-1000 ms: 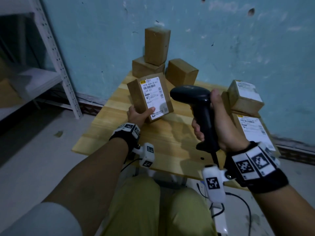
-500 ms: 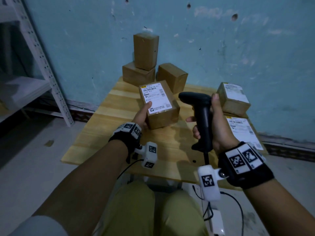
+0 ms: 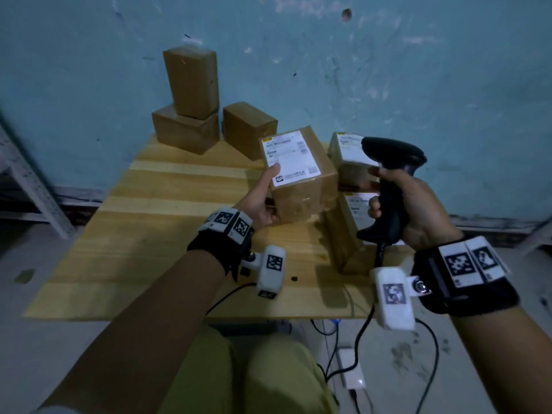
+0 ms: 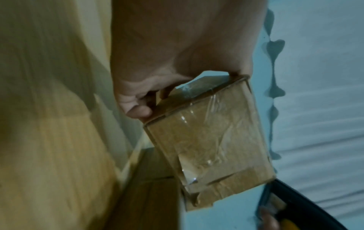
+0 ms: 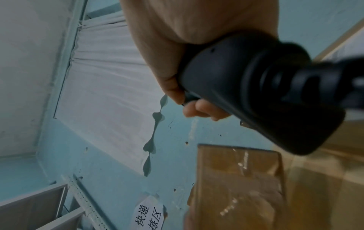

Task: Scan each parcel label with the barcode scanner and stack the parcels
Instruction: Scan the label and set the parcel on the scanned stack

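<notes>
- My right hand (image 3: 418,201) stays wrapped tight round the barcode scanner (image 3: 391,174), held upright.
- My left hand (image 3: 263,201) grips the parcel (image 3: 301,180), thumb on its white label, which faces up. It's swung right since a moment ago, now just beside the labelled stack (image 3: 349,162).
- Far back on the table (image 3: 149,234), three plain boxes (image 3: 191,115) by the wall.

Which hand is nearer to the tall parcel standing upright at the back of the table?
Left. The left hand is below and right of the tall parcel; the right hand, gripping the scanner, is farther right.
</notes>
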Available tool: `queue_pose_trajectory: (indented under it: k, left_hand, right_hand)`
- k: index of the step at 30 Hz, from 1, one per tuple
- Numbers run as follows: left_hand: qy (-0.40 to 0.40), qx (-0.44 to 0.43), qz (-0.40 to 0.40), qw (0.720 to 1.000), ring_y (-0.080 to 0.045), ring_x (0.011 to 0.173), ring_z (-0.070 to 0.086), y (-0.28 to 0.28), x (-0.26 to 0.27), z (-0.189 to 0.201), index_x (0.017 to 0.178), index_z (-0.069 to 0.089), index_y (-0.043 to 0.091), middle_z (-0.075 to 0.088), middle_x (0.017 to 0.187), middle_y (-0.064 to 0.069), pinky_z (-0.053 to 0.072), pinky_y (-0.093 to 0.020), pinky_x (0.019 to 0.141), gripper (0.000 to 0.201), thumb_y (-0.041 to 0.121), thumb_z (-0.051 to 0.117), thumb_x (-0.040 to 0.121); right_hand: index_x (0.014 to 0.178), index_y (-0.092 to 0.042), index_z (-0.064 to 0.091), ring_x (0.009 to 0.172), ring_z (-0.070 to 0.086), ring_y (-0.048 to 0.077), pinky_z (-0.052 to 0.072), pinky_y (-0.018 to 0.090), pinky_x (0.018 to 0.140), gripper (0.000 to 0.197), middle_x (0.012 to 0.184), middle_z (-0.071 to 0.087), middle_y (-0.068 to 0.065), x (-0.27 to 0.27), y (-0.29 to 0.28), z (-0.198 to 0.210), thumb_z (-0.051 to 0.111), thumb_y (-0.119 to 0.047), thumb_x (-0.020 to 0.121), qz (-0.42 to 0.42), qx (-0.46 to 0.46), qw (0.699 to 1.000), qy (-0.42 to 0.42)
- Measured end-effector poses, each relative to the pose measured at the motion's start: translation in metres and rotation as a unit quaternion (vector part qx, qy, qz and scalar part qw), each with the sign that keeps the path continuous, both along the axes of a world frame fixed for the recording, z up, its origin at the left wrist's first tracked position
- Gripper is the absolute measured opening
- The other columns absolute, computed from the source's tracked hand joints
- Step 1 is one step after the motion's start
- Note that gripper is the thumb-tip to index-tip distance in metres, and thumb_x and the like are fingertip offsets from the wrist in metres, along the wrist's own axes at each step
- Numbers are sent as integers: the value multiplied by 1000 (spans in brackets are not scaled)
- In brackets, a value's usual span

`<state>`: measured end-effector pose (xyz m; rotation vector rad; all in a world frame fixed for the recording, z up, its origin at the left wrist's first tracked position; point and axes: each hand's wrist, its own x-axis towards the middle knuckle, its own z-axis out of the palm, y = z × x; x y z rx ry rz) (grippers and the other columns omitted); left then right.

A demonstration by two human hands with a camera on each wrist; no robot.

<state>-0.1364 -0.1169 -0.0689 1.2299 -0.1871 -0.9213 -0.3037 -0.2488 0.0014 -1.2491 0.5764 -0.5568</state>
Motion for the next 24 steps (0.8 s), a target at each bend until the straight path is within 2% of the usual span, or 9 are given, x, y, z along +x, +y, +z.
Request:
queue_pose_trajectory:
  k: [3, 5, 9, 11, 13, 16, 19, 22, 24]
  left_hand:
    - [-14, -7, -29, 999, -16, 82, 68, -9, -18, 26, 97, 63, 24, 73, 86, 0, 57, -33, 79, 36, 55, 48, 89]
    - [-44, 1, -50, 998, -12, 77, 68, -15, -29, 44, 93, 63, 25, 71, 84, 2, 57, -26, 70, 39, 58, 43, 89]
    - [-88, 7, -62, 994, -17, 94, 61, -30, -59, 63, 107, 59, 25, 67, 98, 1, 46, -31, 85, 46, 62, 38, 89]
    - [-92, 10, -65, 994, -13, 78, 62, -37, -74, 64, 99, 62, 24, 70, 82, 5, 45, -20, 68, 47, 63, 36, 89]
    - [-90, 22, -70, 993, -13, 76, 63, -44, -88, 61, 108, 61, 24, 70, 89, 2, 44, -14, 56, 50, 63, 37, 88]
    - [-68, 36, -70, 995, -20, 95, 65, -50, -108, 56, 122, 59, 22, 69, 109, -3, 50, -24, 71, 67, 70, 51, 76]
    - [-50, 47, -66, 995, -23, 105, 65, -65, -111, 36, 119, 62, 25, 70, 111, -3, 48, -40, 97, 94, 79, 60, 42]
    - [-44, 39, -67, 996, -23, 106, 63, -61, -123, 41, 114, 62, 23, 67, 118, -3, 42, -45, 104, 72, 73, 53, 65]
    - [-36, 16, -61, 997, -20, 89, 65, -60, -127, 45, 112, 60, 19, 65, 117, -5, 48, -37, 94, 47, 58, 44, 89]
  right_hand:
    - [94, -6, 55, 45, 55, 9, 42, 17, 41, 10, 70, 62, 5, -6, 0, 3, 47, -11, 94, -5, -15, 1000, -15]
    - [85, -6, 59, 55, 59, 10, 48, 18, 51, 15, 66, 64, 2, -11, 1, 7, 47, -7, 93, -20, -25, 998, -49]
    - [79, -8, 58, 68, 65, 12, 55, 23, 67, 16, 69, 66, 1, -34, 0, 17, 48, -7, 92, -65, -35, 993, -95]
    - [82, -13, 58, 76, 67, 9, 51, 30, 74, 15, 77, 68, -1, -48, -3, 18, 48, -11, 92, -75, -58, 993, -69]
    - [84, -17, 58, 86, 67, 10, 47, 36, 79, 12, 84, 68, -3, -62, -9, 14, 49, -15, 92, -81, -76, 993, -37]
    - [82, -14, 57, 88, 66, 16, 51, 40, 74, 14, 80, 68, -1, -81, -17, 6, 48, -13, 92, -80, -53, 995, -32]
    - [83, -9, 56, 92, 64, 24, 52, 44, 77, 12, 85, 65, 6, -88, -20, -3, 49, -10, 92, -92, -20, 995, -23]
    - [88, -6, 56, 92, 62, 27, 49, 49, 84, 7, 86, 64, 10, -91, -22, -11, 51, -8, 90, -94, 5, 995, -9]
    - [88, -4, 56, 89, 62, 27, 50, 47, 80, 7, 87, 64, 11, -91, -20, -14, 50, -7, 91, -94, 12, 995, -4]
